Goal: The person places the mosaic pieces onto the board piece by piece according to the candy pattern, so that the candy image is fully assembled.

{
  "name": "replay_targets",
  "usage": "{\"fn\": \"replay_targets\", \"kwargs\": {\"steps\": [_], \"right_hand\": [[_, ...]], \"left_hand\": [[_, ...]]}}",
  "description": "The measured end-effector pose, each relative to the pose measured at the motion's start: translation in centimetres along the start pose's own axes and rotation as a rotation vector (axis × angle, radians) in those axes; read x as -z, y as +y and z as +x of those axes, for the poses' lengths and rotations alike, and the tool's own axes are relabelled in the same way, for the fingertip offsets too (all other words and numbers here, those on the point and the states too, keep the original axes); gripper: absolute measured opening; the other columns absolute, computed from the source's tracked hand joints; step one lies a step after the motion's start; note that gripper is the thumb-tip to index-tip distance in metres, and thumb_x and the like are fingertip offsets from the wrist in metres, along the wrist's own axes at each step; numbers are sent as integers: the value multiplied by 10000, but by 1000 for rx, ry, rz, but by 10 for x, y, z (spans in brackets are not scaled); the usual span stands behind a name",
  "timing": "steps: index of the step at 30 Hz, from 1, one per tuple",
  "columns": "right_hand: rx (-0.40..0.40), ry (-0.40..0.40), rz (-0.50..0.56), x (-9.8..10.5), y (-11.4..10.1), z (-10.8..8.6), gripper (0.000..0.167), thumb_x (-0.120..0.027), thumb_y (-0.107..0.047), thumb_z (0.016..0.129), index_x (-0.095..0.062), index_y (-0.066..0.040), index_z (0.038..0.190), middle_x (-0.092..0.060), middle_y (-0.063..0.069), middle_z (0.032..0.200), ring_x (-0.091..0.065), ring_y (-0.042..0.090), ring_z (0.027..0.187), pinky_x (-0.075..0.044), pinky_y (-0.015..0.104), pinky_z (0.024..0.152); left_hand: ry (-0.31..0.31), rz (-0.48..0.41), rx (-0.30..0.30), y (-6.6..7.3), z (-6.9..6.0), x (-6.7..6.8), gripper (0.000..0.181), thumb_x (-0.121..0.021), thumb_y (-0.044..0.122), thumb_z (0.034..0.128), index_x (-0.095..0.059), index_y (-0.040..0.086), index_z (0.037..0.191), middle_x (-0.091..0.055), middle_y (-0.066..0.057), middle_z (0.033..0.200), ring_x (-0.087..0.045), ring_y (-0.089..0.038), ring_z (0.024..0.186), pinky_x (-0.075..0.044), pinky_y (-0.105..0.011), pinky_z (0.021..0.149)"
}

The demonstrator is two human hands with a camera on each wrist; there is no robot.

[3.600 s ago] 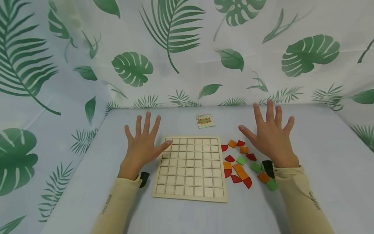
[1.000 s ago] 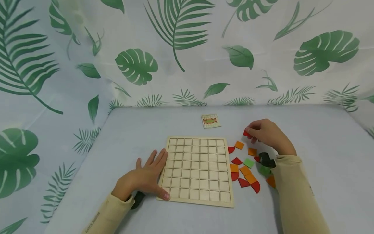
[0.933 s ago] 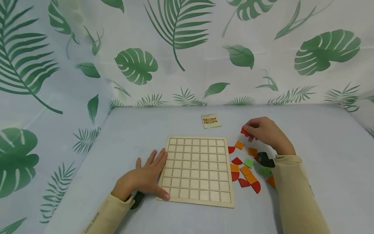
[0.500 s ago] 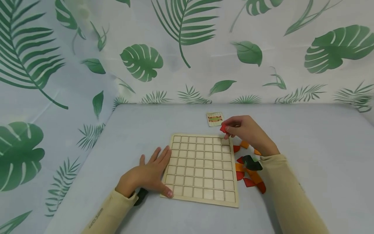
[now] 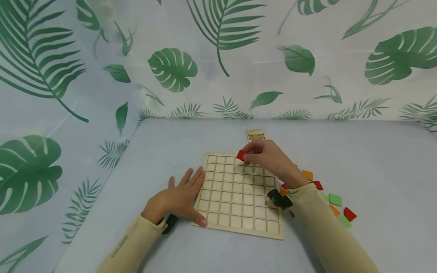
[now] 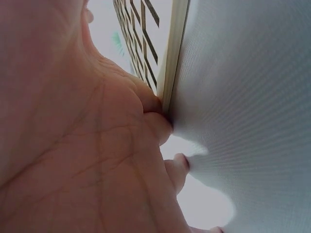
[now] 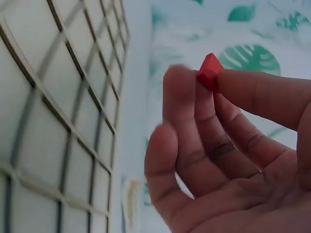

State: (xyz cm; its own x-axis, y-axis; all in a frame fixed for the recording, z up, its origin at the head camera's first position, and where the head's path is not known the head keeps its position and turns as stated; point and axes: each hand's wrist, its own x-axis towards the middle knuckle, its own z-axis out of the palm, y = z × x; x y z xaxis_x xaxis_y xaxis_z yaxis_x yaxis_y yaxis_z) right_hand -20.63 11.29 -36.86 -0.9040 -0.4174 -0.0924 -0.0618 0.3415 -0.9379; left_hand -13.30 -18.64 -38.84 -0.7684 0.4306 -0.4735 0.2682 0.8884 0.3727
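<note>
My right hand (image 5: pixel 268 157) pinches a red quarter-circle tile (image 5: pixel 240 155) between thumb and fingertips, above the far rows of the wooden grid board (image 5: pixel 227 187). In the right wrist view the red tile (image 7: pixel 210 73) shows clear of the board's surface (image 7: pixel 58 121). Spread along the board's left edge, my left hand (image 5: pixel 181 199) touches it with fingertips and thumb, the thumb at the near left corner. The left wrist view shows the left palm (image 6: pixel 97 145) with fingers against the board's side (image 6: pixel 174 53). No tile shows in the visible grid squares.
A small pattern card (image 5: pixel 257 134) lies behind the board, partly covered by the right hand. Loose red, orange and green tiles, such as a green one (image 5: pixel 335 200) and a red one (image 5: pixel 349 214), lie right of the board, partly hidden by the right forearm (image 5: pixel 324 223).
My left hand has come down onto the board's left edge. The right hand has picked up a red tile from the right and carried it leftward over the board. The head view has shifted slightly.
</note>
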Motion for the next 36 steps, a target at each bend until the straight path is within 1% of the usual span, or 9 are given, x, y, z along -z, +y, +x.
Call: {"fn": "replay_targets", "kwargs": {"steps": [3, 8, 12, 17, 21, 24, 28, 32, 36], "right_hand": [[11, -35, -26, -13, 2, 5, 168, -672, -70, 1031, -704, 31, 1161, -759, 168, 1022, -724, 350, 983, -548, 469, 930], [42, -106, -59, -33, 4, 12, 110, -675, -73, 1021, -713, 1, 1093, -760, 122, 967, -701, 295, 924, -524, 398, 867], [52, -129, -74, -44, 6, 17, 93, -667, -72, 1029, -725, -13, 1070, -769, 116, 949, -718, 267, 906, -509, 376, 858], [38, -103, -115, -55, 9, 29, 92, -677, -72, 1027, -748, -20, 1052, -763, 86, 905, -705, 243, 861, -511, 374, 824], [-13, -74, -137, -67, 7, 37, 100, -689, -73, 1011, -762, -15, 1046, -756, 69, 892, -705, 223, 825, -534, 362, 784], [-40, -47, -182, -74, 4, 40, 102, -707, -87, 990, -777, -17, 1014, -749, 60, 901, -682, 207, 814, -537, 353, 756], [-31, -21, -250, -81, 2, 41, 98, -724, -94, 964, -794, -25, 967, -737, 43, 880, -638, 194, 782, -517, 340, 719], [-12, -22, -266, -85, 0, 44, 101, -720, -88, 957, -796, -25, 938, -731, 34, 835, -615, 180, 733, -496, 324, 681], [2, -25, -298, -91, -2, 46, 103, -726, -102, 939, -791, -41, 888, -723, 20, 813, -579, 172, 701, -460, 311, 633]], "left_hand": [[6, 6, 5, 0, 3, 1, 1450, -937, 583, 768, 29, 71, 1720, 110, -56, 1791, 147, -312, 1628, 40, -788, 1177], [12, 23, 27, 1, 6, 2, 1451, -937, 605, 757, 7, 80, 1726, 81, -45, 1797, 113, -304, 1636, 3, -776, 1192], [-1, 21, 22, 0, 8, 4, 1447, -925, 628, 759, 6, 92, 1729, 73, -35, 1798, 110, -297, 1637, 0, -769, 1198], [-29, 20, 9, -1, 9, 5, 1443, -920, 630, 764, 14, 101, 1729, 78, -30, 1796, 128, -285, 1633, 16, -752, 1206], [-39, 12, -1, -1, 9, 4, 1446, -929, 620, 759, 15, 111, 1729, 82, -25, 1794, 139, -276, 1631, 36, -738, 1211], [-39, 8, -8, 1, 9, 2, 1445, -934, 613, 756, 8, 114, 1731, 77, -20, 1795, 140, -277, 1631, 42, -736, 1212], [-31, 16, -4, 3, 6, 0, 1450, -941, 608, 748, 0, 109, 1731, 78, -19, 1796, 135, -280, 1632, 34, -737, 1213], [-16, 35, 15, 3, 2, 1, 1453, -947, 609, 739, -12, 109, 1733, 76, -18, 1797, 118, -278, 1635, 6, -736, 1217], [-1, 32, 24, 2, -1, 3, 1457, -959, 591, 734, -22, 90, 1730, 69, -31, 1798, 105, -282, 1638, -7, -739, 1217]]}}
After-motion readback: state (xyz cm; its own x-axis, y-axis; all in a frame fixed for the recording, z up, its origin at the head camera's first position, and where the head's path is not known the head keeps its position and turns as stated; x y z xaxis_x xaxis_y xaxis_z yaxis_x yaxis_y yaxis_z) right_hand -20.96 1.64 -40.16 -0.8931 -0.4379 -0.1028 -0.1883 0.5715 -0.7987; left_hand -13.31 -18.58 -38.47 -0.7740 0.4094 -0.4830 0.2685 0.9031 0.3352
